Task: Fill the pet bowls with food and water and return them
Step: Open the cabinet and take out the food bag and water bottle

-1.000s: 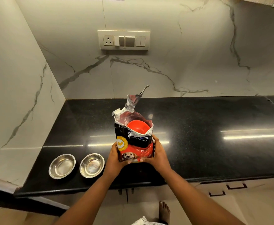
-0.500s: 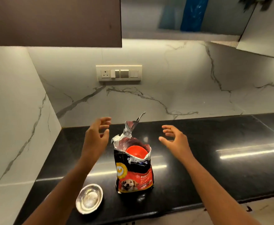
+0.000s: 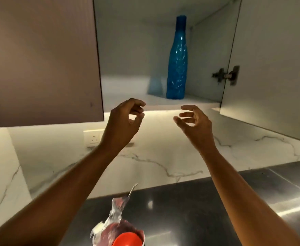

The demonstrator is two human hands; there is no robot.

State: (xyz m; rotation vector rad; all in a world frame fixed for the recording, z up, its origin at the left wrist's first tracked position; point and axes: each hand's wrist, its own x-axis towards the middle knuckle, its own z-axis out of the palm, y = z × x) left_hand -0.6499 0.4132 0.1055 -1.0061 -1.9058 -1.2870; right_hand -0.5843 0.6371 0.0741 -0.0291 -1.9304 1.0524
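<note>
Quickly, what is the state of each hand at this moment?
Left hand: open, fingers loosely curled, holding nothing.
Right hand: open, holding nothing.

No legible text, label, brand, number or sign is found in this view. The pet food bag point(image 3: 118, 233) shows only its torn open top at the bottom edge of the view; its printed front is out of sight. The blue bottle point(image 3: 177, 64) in the open cabinet carries no readable label. The wall socket plate point(image 3: 93, 137) bears no readable marking.
</note>
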